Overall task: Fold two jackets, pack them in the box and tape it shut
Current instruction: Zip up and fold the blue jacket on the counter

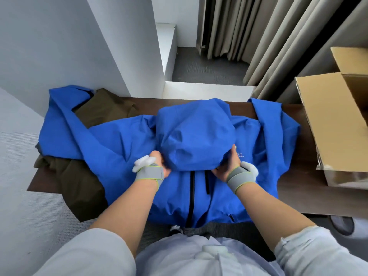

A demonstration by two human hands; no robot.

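Pale sleeves and bare forearms led to the left hand (160,165) and right hand (226,166), each pinching the rim of the hood (197,134) of a bright blue nylon jacket (119,148) spread zip-up on the dark brown desk (310,196). Folding seemed barely begun: the sleeves wanted bringing in next. An olive-brown jacket (79,182) lay beneath at left, an open cardboard box (334,124) stood at right, and beige curtains (258,36) hung behind.

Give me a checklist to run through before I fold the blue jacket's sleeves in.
1. Both hands on the hood: ok, left hand and right hand grip its edge.
2. Hood flat: not ok, puffed up.
3. Zipper closed: ok on the visible part.
4. Olive jacket out of the way: not ok, partly under the blue jacket.
5. Box open: ok.
6. Tape at hand: cannot tell, none in view.
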